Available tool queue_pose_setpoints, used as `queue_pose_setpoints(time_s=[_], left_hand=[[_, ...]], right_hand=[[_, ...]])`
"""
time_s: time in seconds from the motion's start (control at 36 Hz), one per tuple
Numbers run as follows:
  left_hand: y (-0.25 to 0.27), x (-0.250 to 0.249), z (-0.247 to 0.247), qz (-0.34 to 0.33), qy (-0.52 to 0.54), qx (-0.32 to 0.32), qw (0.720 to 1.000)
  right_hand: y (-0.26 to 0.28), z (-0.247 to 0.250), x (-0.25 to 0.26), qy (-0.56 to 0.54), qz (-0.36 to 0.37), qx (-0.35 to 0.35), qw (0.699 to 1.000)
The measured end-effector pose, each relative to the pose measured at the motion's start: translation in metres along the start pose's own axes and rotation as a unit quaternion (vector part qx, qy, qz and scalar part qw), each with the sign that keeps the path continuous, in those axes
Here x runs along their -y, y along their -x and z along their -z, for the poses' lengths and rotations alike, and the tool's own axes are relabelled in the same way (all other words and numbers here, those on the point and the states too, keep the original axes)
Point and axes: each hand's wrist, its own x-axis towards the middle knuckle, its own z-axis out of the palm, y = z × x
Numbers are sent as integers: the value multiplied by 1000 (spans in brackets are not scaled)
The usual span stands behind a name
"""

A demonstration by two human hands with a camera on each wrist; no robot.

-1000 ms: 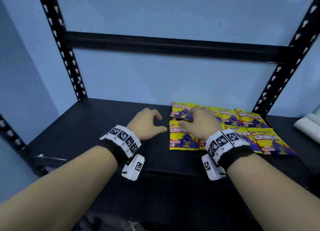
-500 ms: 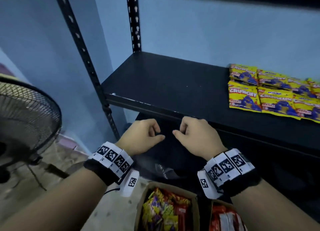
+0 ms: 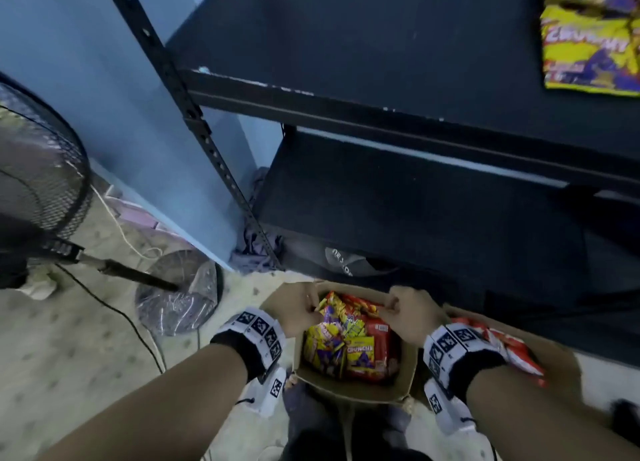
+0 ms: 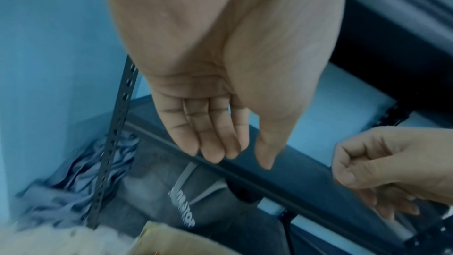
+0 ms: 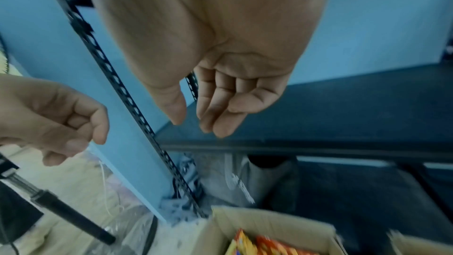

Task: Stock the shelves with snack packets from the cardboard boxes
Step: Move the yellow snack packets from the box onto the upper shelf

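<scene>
Snack packets (image 3: 346,343) are seen in the cardboard box (image 3: 353,388), directly below 2 empty hands: left hand (image 3: 298,310) and right hand (image 3: 408,313), fingers loosely curled, equally near.

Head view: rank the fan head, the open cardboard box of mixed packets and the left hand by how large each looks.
1. fan head, though cut off by the frame edge.
2. cardboard box.
3. left hand.
The fan stands farther off than the box, so true sizes remain unsure.

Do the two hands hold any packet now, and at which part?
No. The left hand and right hand are empty, above the cardboard box of packets.
</scene>
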Motion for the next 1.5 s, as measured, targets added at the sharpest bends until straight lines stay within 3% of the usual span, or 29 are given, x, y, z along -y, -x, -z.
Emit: queue_pose_setpoints(time_s=[0.36,0.69,0.89,1.03,1.22,1.36,1.5], left_hand=[[-97,60,-155,98,119,88,984],[-237,134,-286,177,143,-8,974],[-311,175,-347,171,134,-44,975],[-341,190,-370,165,130,-35,977],[-351,198,-382,200,113,-55,972],[-341,191,-376,190,133,-42,972],[-301,162,-356,157,136,-2,978]], right_hand=[[-79,-146,-98,-42,-100,117,987],[-228,-304,-183,-110,-126,147,975],[-301,-378,-222,-125,-148,119,974],[-338,-409,-249,-109,-165,67,978],[-359,-436,-256,-35,-160,102,981],[-347,-426,-259,-29,-150,141,978],[-321,-400,-254,-62,-147,141,977]])
